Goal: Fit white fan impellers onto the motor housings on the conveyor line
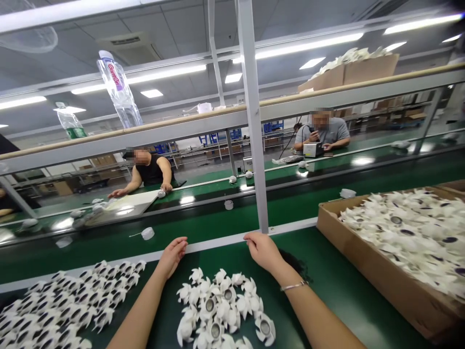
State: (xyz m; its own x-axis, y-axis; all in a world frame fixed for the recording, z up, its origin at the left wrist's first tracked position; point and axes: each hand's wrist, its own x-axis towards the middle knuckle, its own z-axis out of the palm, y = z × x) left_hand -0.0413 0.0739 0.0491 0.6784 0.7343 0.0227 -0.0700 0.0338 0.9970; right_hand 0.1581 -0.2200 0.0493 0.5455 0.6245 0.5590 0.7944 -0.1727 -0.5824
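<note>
My left hand (pixel 173 258) is above the far edge of the green worktop, its fingers loosely bent and slightly apart, with nothing seen in them. Facing it, my right hand (pixel 263 249) hovers near the foot of the grey post, thumb and fingertips apart and no part visible between them. A bracelet circles my right wrist. Between my forearms lies a loose heap of white petal-shaped plastic parts (pixel 227 310), some showing a round metallic centre. Left of my left arm, similar white parts (pixel 72 305) stand in close rows, dark openings showing. Neither hand touches any part.
An open cardboard box (pixel 366 261) full of white parts stands at right. Beyond the grey post (pixel 254 121) runs a conveyor (pixel 203 203) carrying scattered white pieces (pixel 147 233). Bottles (pixel 119 89) and another box (pixel 352 72) sit on the overhead shelf. Two people work opposite.
</note>
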